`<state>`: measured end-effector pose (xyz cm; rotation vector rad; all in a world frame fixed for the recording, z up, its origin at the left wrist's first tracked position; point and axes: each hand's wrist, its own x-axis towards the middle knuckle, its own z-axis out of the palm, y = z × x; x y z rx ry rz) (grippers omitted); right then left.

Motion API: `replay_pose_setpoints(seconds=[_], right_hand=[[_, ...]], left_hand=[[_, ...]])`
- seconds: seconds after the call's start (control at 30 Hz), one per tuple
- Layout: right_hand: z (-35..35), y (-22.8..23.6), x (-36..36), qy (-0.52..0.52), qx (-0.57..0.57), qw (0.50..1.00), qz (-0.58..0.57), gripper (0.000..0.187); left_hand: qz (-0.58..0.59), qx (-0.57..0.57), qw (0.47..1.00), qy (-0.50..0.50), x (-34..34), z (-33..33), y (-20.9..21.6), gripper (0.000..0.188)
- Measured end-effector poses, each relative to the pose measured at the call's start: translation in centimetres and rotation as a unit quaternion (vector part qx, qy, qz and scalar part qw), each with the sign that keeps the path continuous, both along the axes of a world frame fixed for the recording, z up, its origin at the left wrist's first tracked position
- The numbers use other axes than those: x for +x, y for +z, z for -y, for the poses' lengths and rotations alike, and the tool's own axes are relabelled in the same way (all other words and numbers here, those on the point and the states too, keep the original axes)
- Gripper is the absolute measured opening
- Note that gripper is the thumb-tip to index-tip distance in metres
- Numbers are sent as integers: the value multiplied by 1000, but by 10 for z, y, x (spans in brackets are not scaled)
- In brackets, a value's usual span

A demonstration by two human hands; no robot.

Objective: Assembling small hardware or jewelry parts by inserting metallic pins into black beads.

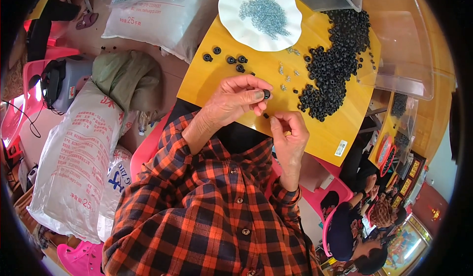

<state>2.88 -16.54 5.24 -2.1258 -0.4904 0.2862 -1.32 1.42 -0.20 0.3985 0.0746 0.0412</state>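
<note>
My left hand point(235, 98) pinches a small black ring-shaped part point(266, 94) between thumb and forefinger, over the near edge of a yellow wooden board point(217, 71). My right hand point(289, 135) is just below and right of it, fingers curled with the tips pinched together; whether they hold anything I cannot tell. A small black piece point(266, 115) lies between the two hands. A big pile of black rings point(335, 64) covers the board's right part. A white scalloped plate point(231, 10) with small silvery parts point(264, 15) sits at the far edge.
A few separate black rings point(229, 59) and loose silvery bits point(287, 71) lie on the board. Clear plastic trays point(404, 44) stand right, bags of parts point(162, 15) and white sacks point(79, 153) left. Another person point(354, 222) sits at lower right.
</note>
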Motion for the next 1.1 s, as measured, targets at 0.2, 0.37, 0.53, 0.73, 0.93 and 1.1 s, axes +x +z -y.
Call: replay_pose_setpoints(seconds=[0.2, 0.37, 0.53, 0.73, 0.93, 1.1], right_hand=[[1, -12, -6, 7, -16, 998, 56, 13], [-3, -8, -9, 7, -10, 999, 52, 16], [-7, -8, -12, -5, -34, 997, 63, 15], [-4, -16, -8, 3, -19, 994, 109, 13], [-8, 11, -9, -83, 198, 956, -202, 12], [-14, 20, 0, -92, 253, 934, -235, 14]], left_hand=[[10, 3, 1000, 6, 1, 1, 0, 22], [13, 2, 1000, 9, 0, 1, -1, 22], [13, 5, 1000, 10, 0, 0, -2, 23], [11, 0, 1000, 7, 1, 2, -3, 23], [-5, 17, 1000, 11, -1, 2, -1, 22], [-6, 13, 1000, 6, -1, 2, 1, 23]])
